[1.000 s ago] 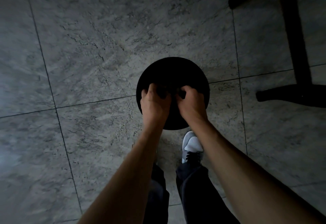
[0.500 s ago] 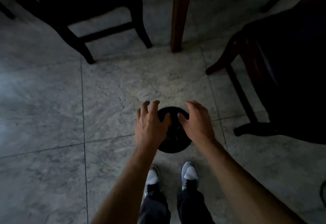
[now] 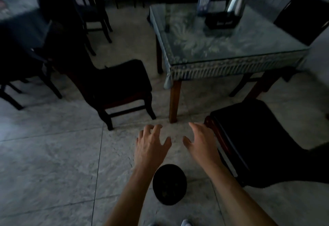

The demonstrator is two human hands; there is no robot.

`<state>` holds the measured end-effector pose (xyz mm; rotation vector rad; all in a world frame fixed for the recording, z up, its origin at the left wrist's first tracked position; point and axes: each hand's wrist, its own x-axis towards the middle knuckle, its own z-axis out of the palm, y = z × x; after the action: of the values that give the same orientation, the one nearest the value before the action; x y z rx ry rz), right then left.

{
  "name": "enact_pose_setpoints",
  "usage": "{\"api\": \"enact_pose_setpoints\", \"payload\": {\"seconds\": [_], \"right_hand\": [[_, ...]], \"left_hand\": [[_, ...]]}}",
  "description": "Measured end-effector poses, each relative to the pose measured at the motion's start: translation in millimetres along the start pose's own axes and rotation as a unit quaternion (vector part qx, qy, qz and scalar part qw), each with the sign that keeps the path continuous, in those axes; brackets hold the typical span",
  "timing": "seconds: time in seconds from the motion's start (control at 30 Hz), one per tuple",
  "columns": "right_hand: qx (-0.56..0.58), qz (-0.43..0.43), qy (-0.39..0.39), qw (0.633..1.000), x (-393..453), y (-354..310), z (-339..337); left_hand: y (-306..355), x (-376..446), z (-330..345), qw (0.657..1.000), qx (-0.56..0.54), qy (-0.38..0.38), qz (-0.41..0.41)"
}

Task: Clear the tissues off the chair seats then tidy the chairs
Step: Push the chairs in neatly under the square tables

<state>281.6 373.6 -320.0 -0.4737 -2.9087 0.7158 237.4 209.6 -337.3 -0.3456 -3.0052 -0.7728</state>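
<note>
My left hand (image 3: pixel 151 147) and my right hand (image 3: pixel 202 143) hover side by side above the floor, fingers spread and holding nothing. Below them, between my forearms, a round black bin (image 3: pixel 169 184) stands on the tiles. A dark chair (image 3: pixel 122 81) stands ahead on the left, its seat angled toward the table. A second dark chair (image 3: pixel 249 136) stands just right of my right hand, its seat edge close to my wrist. I see no tissues on either seat in this dim light.
A table with a patterned cloth under glass (image 3: pixel 231 51) stands ahead on the right, with a dark holder (image 3: pixel 222 12) on top and another chair (image 3: pixel 300 15) behind it. More dark chairs and a table (image 3: pixel 23 29) crowd the far left. Grey marble tiles (image 3: pixel 53 163) stretch to my left.
Both hands have let go of the black bin and lifted away from it, fingers opening. My view has risen from the floor to take in the chairs and table.
</note>
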Motion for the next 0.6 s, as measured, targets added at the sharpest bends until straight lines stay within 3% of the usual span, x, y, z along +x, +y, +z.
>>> {"api": "enact_pose_setpoints", "payload": {"seconds": [0.33, 0.6], "right_hand": [[-0.019, -0.021, 0.047, 0.998, -7.1, -62.4, -125.1], [-0.021, -0.027, 0.04, 0.999, -10.1, -61.8, -166.3]], "left_hand": [[89.6, -0.7, -121.1, 0.997, 0.029, 0.063, 0.045], [107.5, -1.9, -144.4, 0.994, 0.053, 0.089, 0.033]]}}
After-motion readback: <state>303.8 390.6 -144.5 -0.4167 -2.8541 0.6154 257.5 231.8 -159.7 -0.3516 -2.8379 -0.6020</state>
